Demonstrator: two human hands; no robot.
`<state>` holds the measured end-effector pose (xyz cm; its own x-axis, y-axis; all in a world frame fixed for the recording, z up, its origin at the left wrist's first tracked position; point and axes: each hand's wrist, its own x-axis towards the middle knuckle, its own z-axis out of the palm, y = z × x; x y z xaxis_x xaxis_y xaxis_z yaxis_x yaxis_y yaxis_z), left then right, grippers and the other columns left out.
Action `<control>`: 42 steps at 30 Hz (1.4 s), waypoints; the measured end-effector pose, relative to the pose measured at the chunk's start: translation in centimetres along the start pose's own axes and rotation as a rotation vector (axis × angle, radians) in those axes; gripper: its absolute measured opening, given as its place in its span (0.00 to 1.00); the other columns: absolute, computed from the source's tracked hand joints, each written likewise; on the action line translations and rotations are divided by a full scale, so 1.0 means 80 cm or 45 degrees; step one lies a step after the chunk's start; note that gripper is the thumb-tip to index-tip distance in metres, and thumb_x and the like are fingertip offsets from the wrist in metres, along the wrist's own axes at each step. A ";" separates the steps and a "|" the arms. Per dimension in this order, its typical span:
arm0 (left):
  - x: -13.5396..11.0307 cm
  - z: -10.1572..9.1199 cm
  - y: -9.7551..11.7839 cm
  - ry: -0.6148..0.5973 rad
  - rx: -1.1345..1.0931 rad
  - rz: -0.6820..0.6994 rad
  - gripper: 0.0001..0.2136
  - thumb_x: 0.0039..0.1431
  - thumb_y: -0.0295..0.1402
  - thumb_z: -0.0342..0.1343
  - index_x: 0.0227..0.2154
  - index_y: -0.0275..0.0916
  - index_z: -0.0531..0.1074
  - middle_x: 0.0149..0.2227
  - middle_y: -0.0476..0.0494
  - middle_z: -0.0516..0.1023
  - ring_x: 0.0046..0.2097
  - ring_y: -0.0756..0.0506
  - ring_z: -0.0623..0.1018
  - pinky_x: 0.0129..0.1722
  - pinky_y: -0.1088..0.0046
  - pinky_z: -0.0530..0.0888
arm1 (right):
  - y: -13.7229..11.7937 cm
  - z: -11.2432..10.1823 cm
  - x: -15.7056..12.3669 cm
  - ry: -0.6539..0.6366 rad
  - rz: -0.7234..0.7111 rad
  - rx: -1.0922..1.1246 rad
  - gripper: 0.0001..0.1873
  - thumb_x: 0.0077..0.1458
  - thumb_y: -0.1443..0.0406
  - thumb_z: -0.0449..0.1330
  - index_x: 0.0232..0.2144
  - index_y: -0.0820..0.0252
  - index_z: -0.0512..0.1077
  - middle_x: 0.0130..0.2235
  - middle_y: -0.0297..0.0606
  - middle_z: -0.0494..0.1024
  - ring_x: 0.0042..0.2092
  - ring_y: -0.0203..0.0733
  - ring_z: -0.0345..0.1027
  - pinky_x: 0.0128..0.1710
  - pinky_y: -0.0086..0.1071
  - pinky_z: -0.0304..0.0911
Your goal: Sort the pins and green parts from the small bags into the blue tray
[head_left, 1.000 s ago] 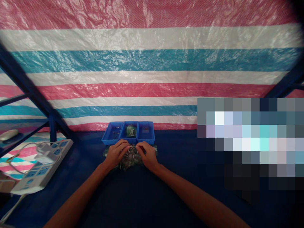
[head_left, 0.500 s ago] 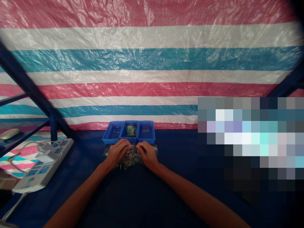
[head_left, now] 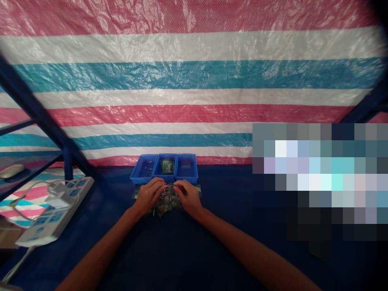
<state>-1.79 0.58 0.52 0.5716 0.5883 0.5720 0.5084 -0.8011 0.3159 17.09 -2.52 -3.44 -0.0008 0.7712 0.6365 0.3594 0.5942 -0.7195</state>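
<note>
My left hand (head_left: 150,193) and my right hand (head_left: 188,197) are close together over a crumpled clear plastic bag (head_left: 162,208) on the dark blue table. The fingers of each are pinched on a small, thin metal rod; whether it is one piece or two cannot be made out. Several loose small metal rods (head_left: 164,195) lie on the bag between my hands. Just behind stand three blue trays side by side: the left tray (head_left: 135,179) holds a few thin metal pieces, the middle tray (head_left: 165,178) a small plastic packet (head_left: 167,166), the right tray (head_left: 187,179) a small dark piece.
At the left lies a white power strip (head_left: 57,220) with a white plug (head_left: 57,200) and looping cables. Blue metal frame bars (head_left: 68,163) rise at both sides. A striped plastic sheet (head_left: 194,76) hangs behind the table. The right side is blurred into blocks.
My hands stay in almost the same place. Only slight finger movement shows around the thin metal pieces; the trays and bag have not moved.
</note>
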 end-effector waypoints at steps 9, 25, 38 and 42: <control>0.000 -0.002 0.004 -0.046 0.022 -0.025 0.10 0.65 0.33 0.45 0.39 0.37 0.71 0.39 0.41 0.75 0.41 0.48 0.75 0.42 0.73 0.71 | -0.005 -0.002 0.002 -0.012 -0.032 -0.018 0.09 0.61 0.64 0.52 0.35 0.60 0.72 0.32 0.37 0.74 0.33 0.37 0.66 0.36 0.29 0.61; -0.003 0.004 -0.003 0.043 -0.016 0.000 0.09 0.65 0.32 0.46 0.38 0.38 0.71 0.37 0.43 0.75 0.39 0.49 0.75 0.40 0.74 0.71 | -0.004 -0.002 0.000 0.009 -0.028 0.003 0.10 0.61 0.63 0.51 0.38 0.59 0.72 0.33 0.37 0.74 0.33 0.38 0.67 0.36 0.30 0.62; -0.002 0.000 0.002 0.008 0.015 -0.020 0.10 0.65 0.33 0.45 0.37 0.37 0.72 0.37 0.42 0.76 0.40 0.48 0.75 0.41 0.74 0.72 | 0.000 0.000 -0.003 0.009 -0.021 -0.008 0.09 0.60 0.62 0.53 0.37 0.60 0.71 0.32 0.37 0.73 0.32 0.38 0.66 0.35 0.30 0.62; -0.002 0.000 0.002 0.015 0.013 -0.024 0.10 0.65 0.33 0.45 0.37 0.37 0.72 0.36 0.42 0.76 0.39 0.48 0.76 0.41 0.74 0.72 | -0.001 -0.001 -0.002 -0.004 -0.023 -0.015 0.10 0.60 0.62 0.53 0.36 0.60 0.72 0.32 0.38 0.74 0.33 0.38 0.67 0.35 0.30 0.63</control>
<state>-1.80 0.33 0.48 0.5541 0.6018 0.5752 0.5254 -0.7888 0.3191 17.10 -2.73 -3.45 -0.0105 0.7610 0.6487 0.3701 0.6056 -0.7044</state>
